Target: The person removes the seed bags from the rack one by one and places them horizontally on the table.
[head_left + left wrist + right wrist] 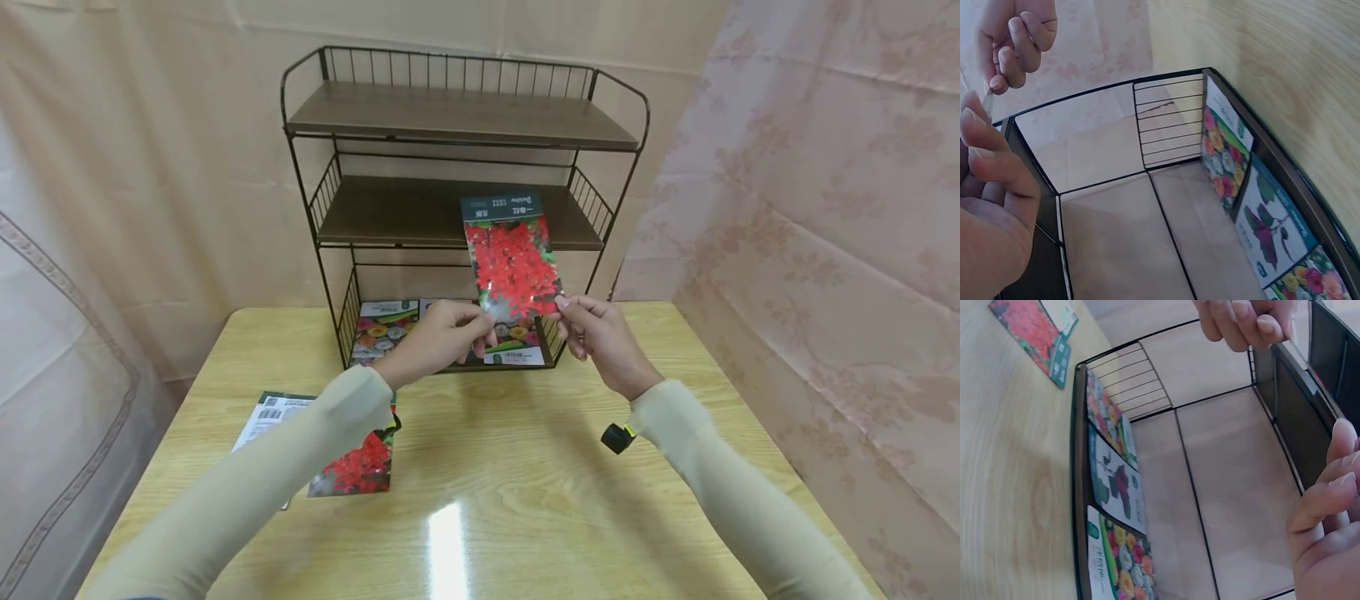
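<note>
A seed packet [512,258] printed with red flowers and a dark green top band stands upright in front of a black wire rack [461,133]. My left hand [480,323] pinches its lower left corner and my right hand [564,308] pinches its lower right corner. In the left wrist view my left hand [985,156] fills the lower left, the packet shows only as a thin edge [988,100], and the right hand's fingers [1016,44] curl above. The right wrist view has my right hand [1332,487] at the lower right and the left hand's fingers [1244,322] at the top.
The rack has three wooden shelves; the upper two [450,212] hold nothing. Several flower seed packets [386,329] [1229,162] [1116,487] lie along the bottom shelf. More packets [360,467] [1032,328] lie on the pale wooden table [487,467] at the left. Curtains hang on all sides.
</note>
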Demonstrator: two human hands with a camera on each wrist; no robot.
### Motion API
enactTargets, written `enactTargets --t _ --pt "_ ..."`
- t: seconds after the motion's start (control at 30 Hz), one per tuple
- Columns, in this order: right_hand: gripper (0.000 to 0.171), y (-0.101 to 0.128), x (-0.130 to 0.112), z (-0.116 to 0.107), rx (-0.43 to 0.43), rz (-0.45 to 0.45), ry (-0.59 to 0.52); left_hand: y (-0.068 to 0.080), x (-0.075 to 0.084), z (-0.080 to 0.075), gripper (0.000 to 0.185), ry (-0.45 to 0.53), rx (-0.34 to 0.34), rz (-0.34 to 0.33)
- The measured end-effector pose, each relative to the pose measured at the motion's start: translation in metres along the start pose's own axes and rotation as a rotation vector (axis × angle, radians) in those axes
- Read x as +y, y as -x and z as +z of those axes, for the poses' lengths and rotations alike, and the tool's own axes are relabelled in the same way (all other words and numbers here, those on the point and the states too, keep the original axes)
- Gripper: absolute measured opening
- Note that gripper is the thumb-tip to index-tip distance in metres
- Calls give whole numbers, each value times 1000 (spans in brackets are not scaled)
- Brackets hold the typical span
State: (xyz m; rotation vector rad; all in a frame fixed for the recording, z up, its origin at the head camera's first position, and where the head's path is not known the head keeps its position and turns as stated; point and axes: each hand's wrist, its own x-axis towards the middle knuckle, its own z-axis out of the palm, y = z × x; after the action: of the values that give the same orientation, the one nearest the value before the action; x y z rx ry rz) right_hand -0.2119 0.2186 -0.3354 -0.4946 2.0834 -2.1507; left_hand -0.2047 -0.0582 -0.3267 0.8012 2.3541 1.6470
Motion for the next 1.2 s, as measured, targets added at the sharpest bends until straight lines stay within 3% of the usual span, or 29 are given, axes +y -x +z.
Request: enactTargets --t 0.23,0.57,1.0,1.2 --pt "29 6 9 5 -56 -12 10 15 -6 -4 38 24 -29 15" --pt "29 13 24 7 -250 2 -46 41 -14 -7 35 -5 -74 11" --pt "31 18 43 19 -410 28 49 73 -35 -8 34 -38 -109 -23" --pt "34 22 54 23 -439 65 60 83 -42 -7 36 -22 -136 -36"
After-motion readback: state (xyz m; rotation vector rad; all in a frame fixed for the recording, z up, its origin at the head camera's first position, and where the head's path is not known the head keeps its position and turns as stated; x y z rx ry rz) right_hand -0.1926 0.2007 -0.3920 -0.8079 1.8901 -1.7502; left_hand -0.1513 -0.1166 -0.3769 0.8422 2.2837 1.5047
